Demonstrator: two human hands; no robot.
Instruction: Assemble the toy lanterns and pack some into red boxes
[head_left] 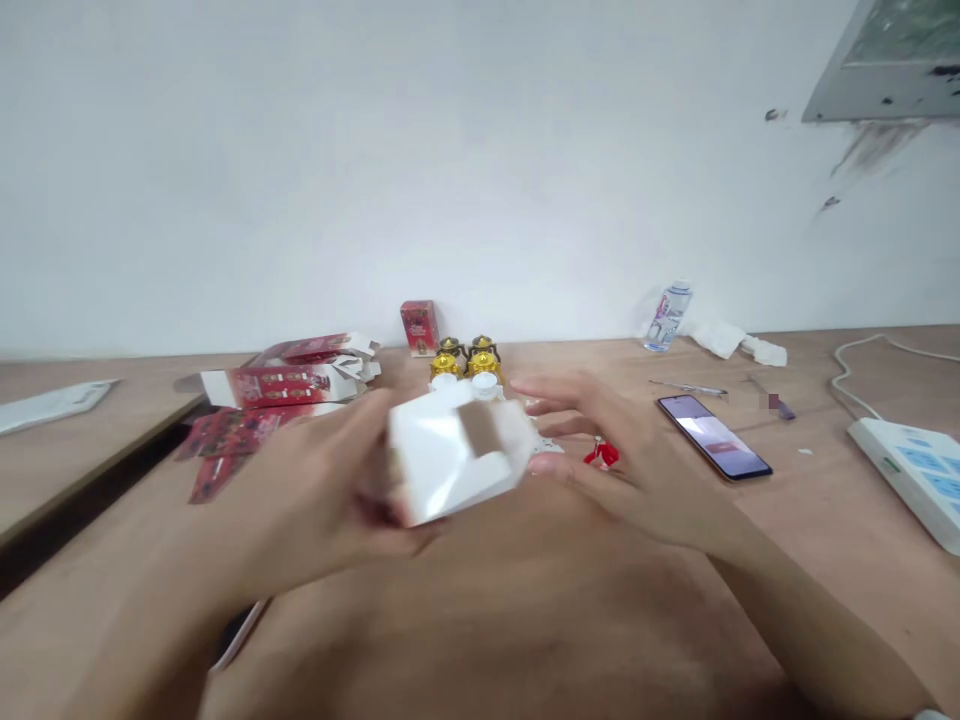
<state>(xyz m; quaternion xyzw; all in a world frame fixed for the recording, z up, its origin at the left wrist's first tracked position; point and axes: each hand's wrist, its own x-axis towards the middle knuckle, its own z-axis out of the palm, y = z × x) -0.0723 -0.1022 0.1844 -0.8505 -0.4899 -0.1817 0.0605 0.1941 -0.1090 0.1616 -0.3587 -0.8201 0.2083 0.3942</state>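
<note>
My left hand (337, 480) is wrapped around a small cardboard box (442, 465), gripping it from the left. The box is tilted, with its white end and a flap facing me; a strip of red print shows low on its side, blurred by motion. Just to the right, my right hand (607, 440) has its fingers spread, the fingertips close to the box's flap; whether they touch it I cannot tell. Behind the box stand several gold and dark lantern-like ornaments (484, 362) and white round pieces (485, 386). A red ribbon (602, 454) lies partly behind my right hand.
Flattened red boxes (285, 385) lie at the left, near a gap between tables. One upright red box (419, 328) stands by the wall. To the right are a phone (712, 437), a tweezers-like metal tool (690, 388), a bottle (668, 316), tissues (716, 338) and a power strip (911, 475).
</note>
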